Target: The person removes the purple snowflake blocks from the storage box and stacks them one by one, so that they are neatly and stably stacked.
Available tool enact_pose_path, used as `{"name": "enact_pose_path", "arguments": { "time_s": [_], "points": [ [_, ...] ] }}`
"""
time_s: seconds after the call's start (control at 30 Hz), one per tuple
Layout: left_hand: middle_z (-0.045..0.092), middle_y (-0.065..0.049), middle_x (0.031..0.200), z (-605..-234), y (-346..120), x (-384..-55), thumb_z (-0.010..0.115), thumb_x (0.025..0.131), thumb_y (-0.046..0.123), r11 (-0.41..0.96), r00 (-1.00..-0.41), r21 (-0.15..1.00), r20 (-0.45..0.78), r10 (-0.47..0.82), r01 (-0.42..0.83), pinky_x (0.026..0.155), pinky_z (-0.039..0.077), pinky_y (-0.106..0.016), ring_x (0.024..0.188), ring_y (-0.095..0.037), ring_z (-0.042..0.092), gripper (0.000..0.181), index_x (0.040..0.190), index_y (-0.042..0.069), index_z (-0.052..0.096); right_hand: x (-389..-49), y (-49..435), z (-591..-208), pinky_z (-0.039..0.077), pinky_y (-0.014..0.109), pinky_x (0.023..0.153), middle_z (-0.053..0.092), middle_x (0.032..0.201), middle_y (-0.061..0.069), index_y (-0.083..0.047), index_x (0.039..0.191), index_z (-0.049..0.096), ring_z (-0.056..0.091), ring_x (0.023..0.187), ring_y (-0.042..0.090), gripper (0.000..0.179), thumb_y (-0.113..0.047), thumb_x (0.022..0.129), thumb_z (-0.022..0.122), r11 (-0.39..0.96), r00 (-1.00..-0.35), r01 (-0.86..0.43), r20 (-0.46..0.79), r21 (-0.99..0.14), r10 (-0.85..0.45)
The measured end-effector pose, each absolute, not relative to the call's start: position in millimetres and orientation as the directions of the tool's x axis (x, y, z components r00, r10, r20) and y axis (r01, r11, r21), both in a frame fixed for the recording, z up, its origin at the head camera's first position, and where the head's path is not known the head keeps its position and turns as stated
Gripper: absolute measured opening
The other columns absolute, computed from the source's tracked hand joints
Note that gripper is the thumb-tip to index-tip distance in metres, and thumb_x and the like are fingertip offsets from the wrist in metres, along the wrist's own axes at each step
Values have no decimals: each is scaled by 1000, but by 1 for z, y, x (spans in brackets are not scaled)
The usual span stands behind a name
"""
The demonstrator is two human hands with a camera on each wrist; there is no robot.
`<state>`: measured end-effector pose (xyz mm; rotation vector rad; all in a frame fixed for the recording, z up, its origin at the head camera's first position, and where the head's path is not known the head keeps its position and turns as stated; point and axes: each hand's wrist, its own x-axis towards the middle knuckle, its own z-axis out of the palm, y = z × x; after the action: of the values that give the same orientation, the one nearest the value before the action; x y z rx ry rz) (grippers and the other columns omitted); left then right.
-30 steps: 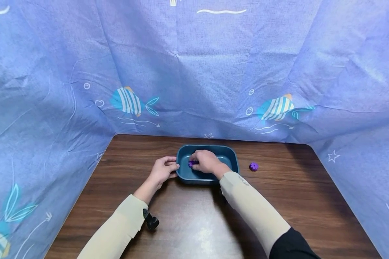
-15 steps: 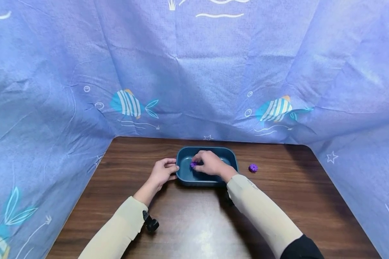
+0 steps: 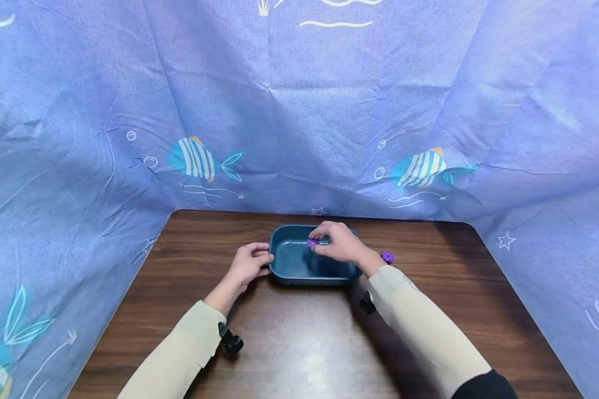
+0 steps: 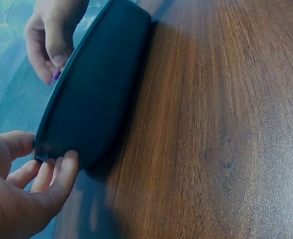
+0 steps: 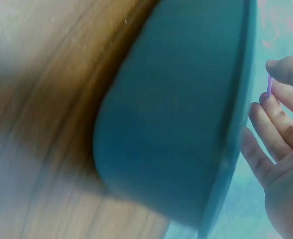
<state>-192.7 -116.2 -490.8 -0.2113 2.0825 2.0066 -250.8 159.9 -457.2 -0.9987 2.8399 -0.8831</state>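
Observation:
A dark teal rectangular basin (image 3: 314, 279) with rounded corners stands on the table. My left hand (image 3: 247, 265) holds its left end, thumb at the rim and fingers against the outer wall, as the left wrist view of the basin (image 4: 96, 84) shows too. Over the basin, my right hand (image 3: 340, 244) pinches a small purple flower-shaped piece (image 3: 311, 243) between thumb and fingers. Edge-on, this purple piece (image 5: 269, 85) looks thin in the right wrist view. On the table just right of the basin lies a second purple flower-shaped piece (image 3: 387, 256), partly behind my right wrist.
The brown wood-grain table (image 3: 204, 233) reaches back to a blue cloth (image 3: 299, 122) printed with fish, which hangs behind and at both sides. A black wrist device (image 3: 231, 339) hangs under the left forearm, and another black device (image 3: 367, 302) under the right one.
My right hand has risen from inside the basin and moved right, carrying the purple flower-shaped piece up with it. My left hand stays at the basin's left end.

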Motion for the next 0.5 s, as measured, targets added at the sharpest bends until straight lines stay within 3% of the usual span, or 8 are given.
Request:
{"name": "enact_pose_path", "arguments": {
  "time_s": [0.23, 0.5],
  "points": [
    [65, -22, 120, -494, -117, -193, 67, 96, 1, 46, -962, 963, -267, 60, -264, 81, 65, -41, 97, -20, 68, 42, 136, -6, 58, -251, 184, -453, 56, 34, 81, 72, 100, -1, -12, 108, 79, 65, 92, 15, 25, -19, 84, 82, 644, -813, -571, 244, -509, -528],
    [64, -21, 121, -491, -116, -193, 66, 97, 1, 48, -961, 962, -271, 56, -269, 83, 64, -40, 104, -26, 67, 42, 138, -4, 58, -248, 210, -451, 57, 39, 78, 73, 100, 2, -11, 105, 79, 65, 91, 18, 23, -15, 83, 82, 641, -830, -554, 289, -531, -478]
  ]
}}
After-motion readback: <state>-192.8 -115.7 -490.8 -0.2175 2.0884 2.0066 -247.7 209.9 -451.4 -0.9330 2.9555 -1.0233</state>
